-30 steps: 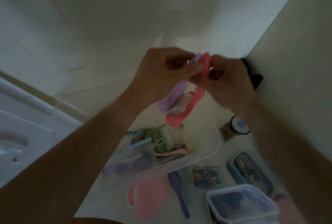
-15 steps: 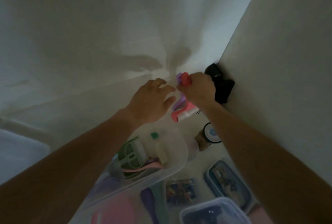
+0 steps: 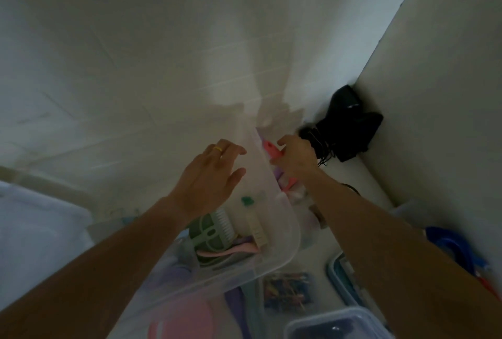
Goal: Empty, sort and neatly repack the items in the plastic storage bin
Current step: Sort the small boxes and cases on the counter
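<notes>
The clear plastic storage bin lies below my hands on the white surface. Inside it are a green brush, a pink spoon, a white brush and a small bottle with a green cap. My right hand grips a bundle of pink and purple plastic pieces just beyond the bin's far rim, close to the wall. My left hand, a ring on one finger, hovers above the bin with its fingers spread and nothing in it.
A black device with cables sits in the corner by the right wall. Near me lie a bag of coloured clips, a blue-rimmed box, a lidded clear container, a pink round thing and a purple comb. Something blue is at right.
Both hands have moved away from me toward the corner. My left hand has let go of the pink and purple bundle and spread its fingers; my right hand alone carries it lower behind the bin.
</notes>
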